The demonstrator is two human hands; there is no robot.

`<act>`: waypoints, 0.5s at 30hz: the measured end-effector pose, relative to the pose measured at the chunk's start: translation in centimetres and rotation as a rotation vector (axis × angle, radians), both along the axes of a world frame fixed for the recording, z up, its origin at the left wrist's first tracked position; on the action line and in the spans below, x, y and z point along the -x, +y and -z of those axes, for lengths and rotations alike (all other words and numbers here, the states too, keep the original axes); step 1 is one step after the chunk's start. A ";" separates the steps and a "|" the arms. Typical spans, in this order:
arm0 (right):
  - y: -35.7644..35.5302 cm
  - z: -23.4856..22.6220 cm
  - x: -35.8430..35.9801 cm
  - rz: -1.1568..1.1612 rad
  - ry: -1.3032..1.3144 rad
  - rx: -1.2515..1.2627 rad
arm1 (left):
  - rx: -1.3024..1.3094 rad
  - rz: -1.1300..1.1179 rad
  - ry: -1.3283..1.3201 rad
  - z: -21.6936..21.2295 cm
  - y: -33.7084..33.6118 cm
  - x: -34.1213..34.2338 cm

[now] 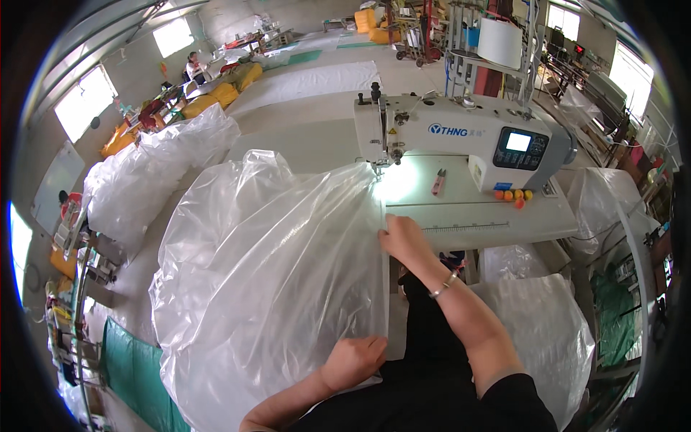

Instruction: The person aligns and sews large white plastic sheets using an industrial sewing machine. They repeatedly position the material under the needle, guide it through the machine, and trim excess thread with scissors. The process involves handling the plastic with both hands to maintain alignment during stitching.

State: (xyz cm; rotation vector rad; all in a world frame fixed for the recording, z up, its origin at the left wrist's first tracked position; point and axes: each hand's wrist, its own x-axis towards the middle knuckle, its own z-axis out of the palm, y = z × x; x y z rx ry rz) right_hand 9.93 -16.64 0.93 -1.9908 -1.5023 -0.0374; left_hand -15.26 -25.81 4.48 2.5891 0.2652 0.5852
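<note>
A large clear plastic sheet (273,281) spreads in folds over the table's left side and down toward my lap. Its right edge runs up to the needle area of a white sewing machine (446,129), where a bright lamp shines. My right hand (403,241) pinches that edge just in front of the machine's bed, with a bracelet on the wrist. Nearer to me, my left hand (354,363) is closed on the same edge, close to my lap. Small pink-handled thread snips (438,182) lie on the bed, right of the needle.
Several orange and yellow balls (514,195) sit below the machine's control panel. Behind stands a white thread cone (500,43) on a rack. More plastic sheeting is heaped at left (155,173) and lower right (536,331). A person (194,67) sits far back left.
</note>
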 end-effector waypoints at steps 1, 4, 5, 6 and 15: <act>0.4 0.2 -0.2 -0.013 -0.108 0.024 | 0.035 0.011 -0.042 -0.1 0.1 -0.1; 0.8 0.9 1.2 0.069 -0.159 0.153 | 0.133 -0.029 -0.128 1.0 0.2 0.0; 0.6 0.7 2.2 0.030 -0.128 0.156 | 0.159 -0.067 -0.152 1.4 0.1 0.3; -0.6 0.4 3.1 0.005 -0.099 0.167 | 0.172 -0.085 -0.160 1.7 0.3 0.2; -7.7 3.3 5.9 -0.010 0.009 0.028 | 0.062 -0.389 -0.174 1.5 3.4 3.1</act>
